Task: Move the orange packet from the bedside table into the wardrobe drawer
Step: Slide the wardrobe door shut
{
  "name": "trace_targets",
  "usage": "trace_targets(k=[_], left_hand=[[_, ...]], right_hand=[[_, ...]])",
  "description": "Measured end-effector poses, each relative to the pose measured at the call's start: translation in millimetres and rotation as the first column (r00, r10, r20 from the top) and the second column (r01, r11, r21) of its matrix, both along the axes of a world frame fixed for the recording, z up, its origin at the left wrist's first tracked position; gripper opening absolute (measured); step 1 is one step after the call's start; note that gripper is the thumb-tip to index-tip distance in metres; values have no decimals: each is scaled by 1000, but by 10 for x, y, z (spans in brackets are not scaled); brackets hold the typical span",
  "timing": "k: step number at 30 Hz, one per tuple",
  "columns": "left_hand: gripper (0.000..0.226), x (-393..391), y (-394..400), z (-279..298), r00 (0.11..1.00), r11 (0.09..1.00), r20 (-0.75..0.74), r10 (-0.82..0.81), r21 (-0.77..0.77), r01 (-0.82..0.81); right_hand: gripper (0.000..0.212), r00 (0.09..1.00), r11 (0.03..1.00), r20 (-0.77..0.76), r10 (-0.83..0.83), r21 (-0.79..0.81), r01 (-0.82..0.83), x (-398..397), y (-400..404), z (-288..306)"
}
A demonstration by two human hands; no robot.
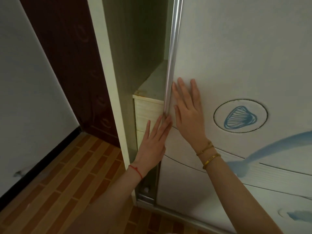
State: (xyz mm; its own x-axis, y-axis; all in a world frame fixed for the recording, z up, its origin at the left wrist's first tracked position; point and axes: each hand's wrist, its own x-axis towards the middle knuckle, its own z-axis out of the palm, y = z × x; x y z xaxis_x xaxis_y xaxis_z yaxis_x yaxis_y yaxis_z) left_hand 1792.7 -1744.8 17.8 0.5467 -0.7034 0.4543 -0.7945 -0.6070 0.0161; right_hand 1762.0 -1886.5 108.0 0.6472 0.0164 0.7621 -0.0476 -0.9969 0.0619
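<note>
I face a white wardrobe with a sliding door (236, 56) that bears blue shell patterns. The door stands partly slid aside, leaving a narrow gap at the left. In that gap a pale wooden drawer unit (148, 112) shows, its fronts closed. My left hand (153, 141) lies flat with its fingertips on the door's silver edge strip (170, 73). My right hand (187, 110) presses flat on the door face just right of that strip. Both hands hold nothing. No orange packet and no bedside table are in view.
The wardrobe's white side frame (109, 81) bounds the gap on the left. A dark brown room door (67, 56) and a white wall (25, 90) lie further left. Brick-pattern floor (67, 174) spreads below. The door's bottom track (145, 196) runs along the floor.
</note>
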Motion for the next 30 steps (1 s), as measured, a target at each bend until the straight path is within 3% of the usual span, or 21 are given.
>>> trace_targets(k=[9,19,25,30], left_hand=[[78,348,414,-66,999,996,-45,-6,-88,2],[77,894,1000,-110,989,999,145,21,27,-25],[78,1105,1237,-34,983,998,179,-38,64,27],[78,1213,1307,7,975,985,140,-170,56,164]], right_hand=[[56,999,999,3,44,-2,-44,465,443,-18],[60,999,999,51,16,33,-18,877,988,-54],[64,998,985,69,-4,172,-8,951,1323,-4],[70,996,975,-9,-84,204,84,887,1470,23]])
